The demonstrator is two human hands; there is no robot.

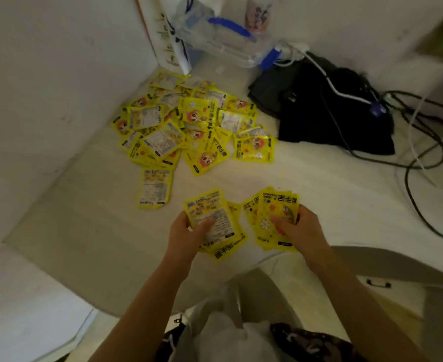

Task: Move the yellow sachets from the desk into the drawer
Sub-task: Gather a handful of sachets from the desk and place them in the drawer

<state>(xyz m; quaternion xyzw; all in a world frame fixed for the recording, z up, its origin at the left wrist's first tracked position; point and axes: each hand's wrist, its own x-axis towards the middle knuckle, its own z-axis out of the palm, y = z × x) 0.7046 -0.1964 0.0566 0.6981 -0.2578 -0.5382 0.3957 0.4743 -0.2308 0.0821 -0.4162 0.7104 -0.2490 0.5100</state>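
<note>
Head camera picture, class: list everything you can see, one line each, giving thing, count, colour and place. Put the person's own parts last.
Sachet pile: many, yellow, far left of desk.
Lone sachet: one, yellow, just in front of the pile.
Desk: one, white.
Black bag: one, right of the pile.
Cables: several, black and white, right side.
Clear plastic box: one, blue clips, back of desk.
Drawer handle: one, dark, below desk edge; drawer looks closed.
Left hand: holds a bunch of sachets.
Right hand: holds another sachet bunch.
</note>
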